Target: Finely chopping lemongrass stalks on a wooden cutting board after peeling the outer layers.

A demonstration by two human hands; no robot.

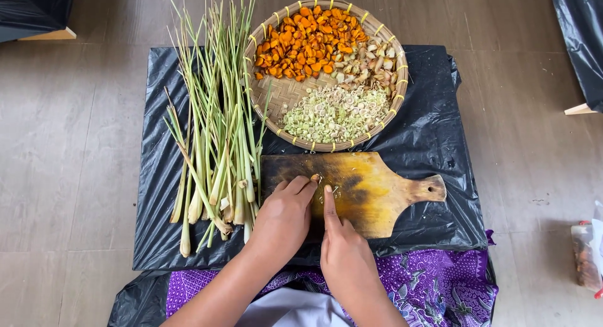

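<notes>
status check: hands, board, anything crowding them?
Left hand and right hand both on cutting board, fingertips meeting over small scraps. Grip unclear. Lemongrass stalks hard against left hand; basket just beyond board.

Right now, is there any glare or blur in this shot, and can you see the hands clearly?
Head view: soft, even light, faint sheen on the black plastic sheet; left hand and right hand sharp on the cutting board; basket in focus.
</notes>
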